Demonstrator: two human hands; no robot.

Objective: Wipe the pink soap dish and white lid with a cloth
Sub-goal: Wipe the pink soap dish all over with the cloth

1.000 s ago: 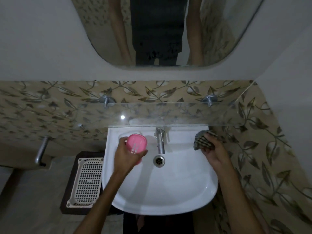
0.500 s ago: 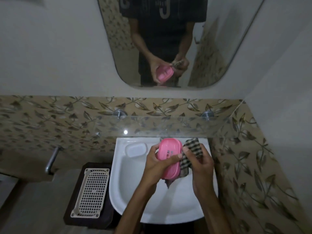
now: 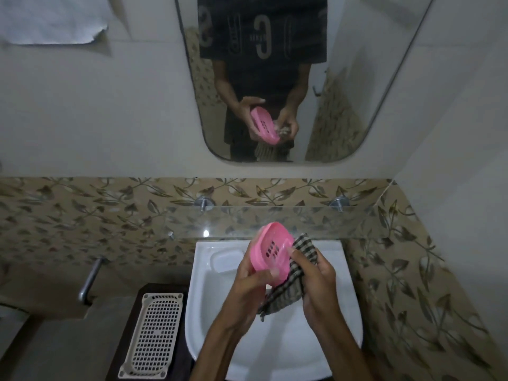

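One pink soap dish [image 3: 270, 253] is showing above the sink [image 3: 275, 350]. One white lid [image 3: 226, 260] is lying at the sink's back left corner. One checked cloth [image 3: 292, 281] is hanging over the sink. Two hands are showing, the left hand [image 3: 247, 291] and the right hand [image 3: 319, 287]. One white basket [image 3: 154, 335] is lying left of the sink. One mirror [image 3: 343, 78] is hanging above it.

The left hand [image 3: 248, 284] has tilted the pink soap dish [image 3: 270, 253] inside-up; the right hand [image 3: 316, 281] now presses the checked cloth [image 3: 291, 284] against its side.

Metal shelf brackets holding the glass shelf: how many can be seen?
2. One metal bracket is above the sink's left side, the other above its right side. None seems hidden.
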